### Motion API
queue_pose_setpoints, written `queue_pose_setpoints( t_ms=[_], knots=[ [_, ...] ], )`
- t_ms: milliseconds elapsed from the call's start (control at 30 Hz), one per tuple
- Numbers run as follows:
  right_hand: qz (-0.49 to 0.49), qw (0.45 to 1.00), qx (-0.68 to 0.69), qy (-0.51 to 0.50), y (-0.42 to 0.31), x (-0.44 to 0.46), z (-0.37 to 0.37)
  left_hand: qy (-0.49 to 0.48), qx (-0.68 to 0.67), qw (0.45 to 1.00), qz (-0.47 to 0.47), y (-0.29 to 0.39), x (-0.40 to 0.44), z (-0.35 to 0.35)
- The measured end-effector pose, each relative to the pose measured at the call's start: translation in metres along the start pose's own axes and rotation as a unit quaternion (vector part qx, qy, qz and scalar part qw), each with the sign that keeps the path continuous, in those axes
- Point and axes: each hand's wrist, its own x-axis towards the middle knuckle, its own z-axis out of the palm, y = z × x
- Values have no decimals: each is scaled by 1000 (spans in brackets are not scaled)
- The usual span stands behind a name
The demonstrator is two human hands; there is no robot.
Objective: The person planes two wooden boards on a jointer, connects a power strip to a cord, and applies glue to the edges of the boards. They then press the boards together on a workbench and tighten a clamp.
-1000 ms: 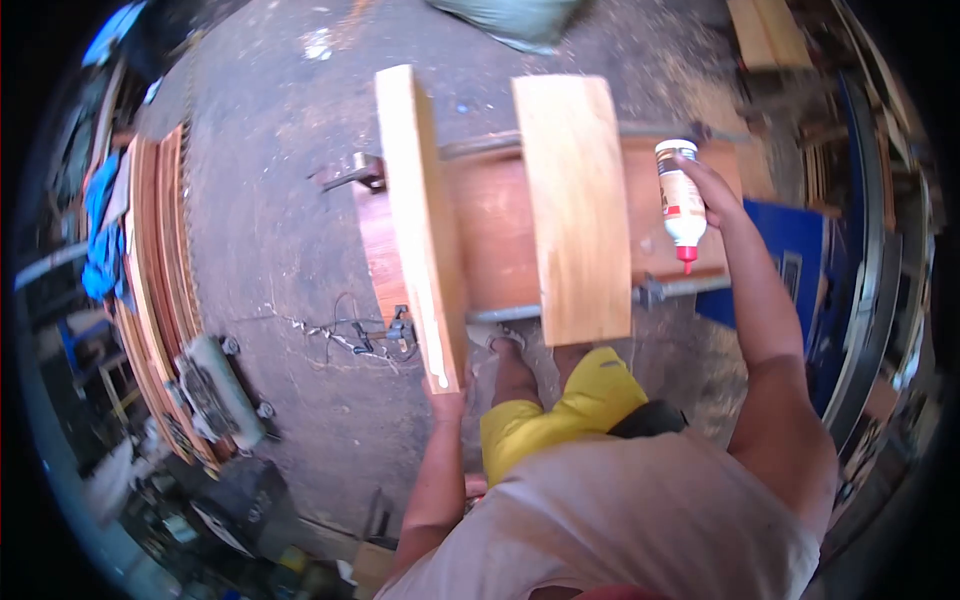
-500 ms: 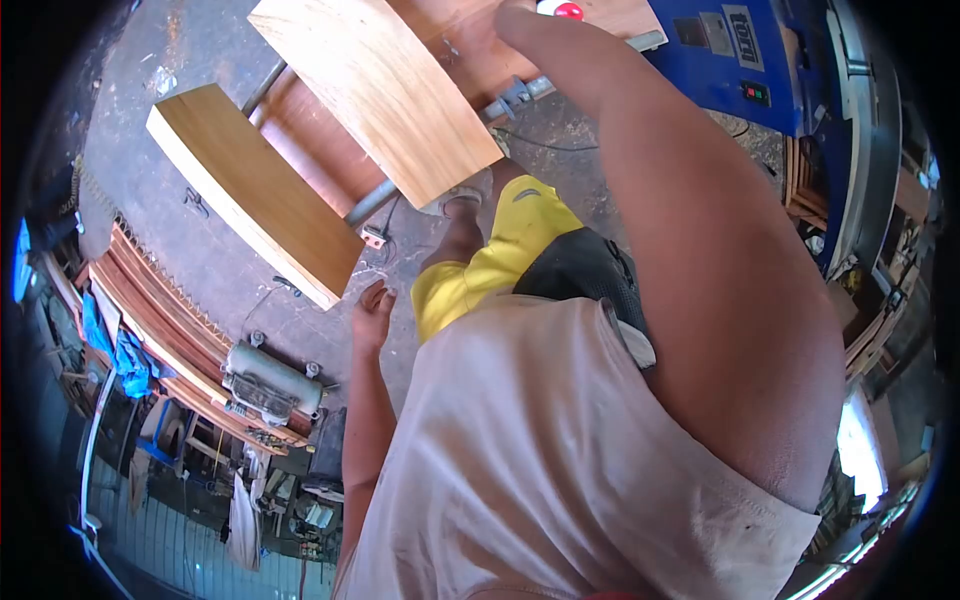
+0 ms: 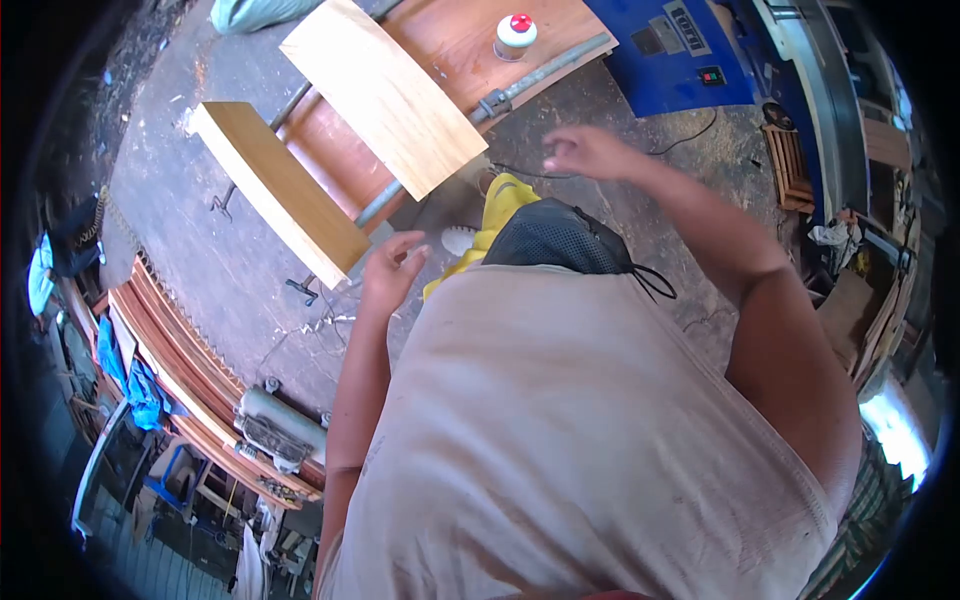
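Observation:
My left hand (image 3: 392, 268) is empty with its fingers apart, just beside the near end of a thick curved wooden piece (image 3: 290, 190). A wider pale board (image 3: 385, 100) lies across the reddish wooden panel (image 3: 455, 45), right of the curved piece. On the panel's right part stands the glue bottle (image 3: 515, 38), red cap up. Empty too, my right hand (image 3: 590, 153) hangs in the air below and right of the bottle, slightly blurred, fingers parted. A metal pipe clamp (image 3: 540, 75) runs along the panel's near edge.
A blue machine (image 3: 680, 60) stands at the upper right, with a cable on the floor. Stacked boards (image 3: 180, 350) and a grey-green compressor tank (image 3: 285, 420) are at the left. A pale green sack (image 3: 262, 12) lies at the top.
The glue bottle, earlier in my right hand, now stands on the panel, and that hand has drawn back. My left hand has let go of the curved piece. The camera view has turned.

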Motion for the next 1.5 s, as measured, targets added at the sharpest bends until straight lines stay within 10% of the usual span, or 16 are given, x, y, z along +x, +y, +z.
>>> queue_pose_setpoints(
  t_ms=[600, 933, 1000, 1100, 1200, 1333, 1500],
  knots=[
    [-43, 935, 166, -309, -88, -81, 76, 2, -20, 999, -42, -253, -101, -12],
    [-7, 921, 236, -311, -112, -109, 83, 21, -155, 982, -106, -172, -119, -9],
    [-20, 927, 223, -301, -121, -126, 87, -8, -158, 987, 14, -126, -118, -8],
    [-143, 985, 57, -78, -123, -153, 104, -102, -124, 980, 117, -33, -112, -2],
    [-62, 997, -23, 41, -136, -179, 112, -193, -88, 968, 135, 31, -90, 22],
    [67, 994, -38, 79, -149, -197, 105, -318, -35, 938, 132, 65, -67, 47],
    [-64, 985, -67, 145, -128, -200, 97, -334, -93, 925, 155, 87, -52, 56]
  ],
)
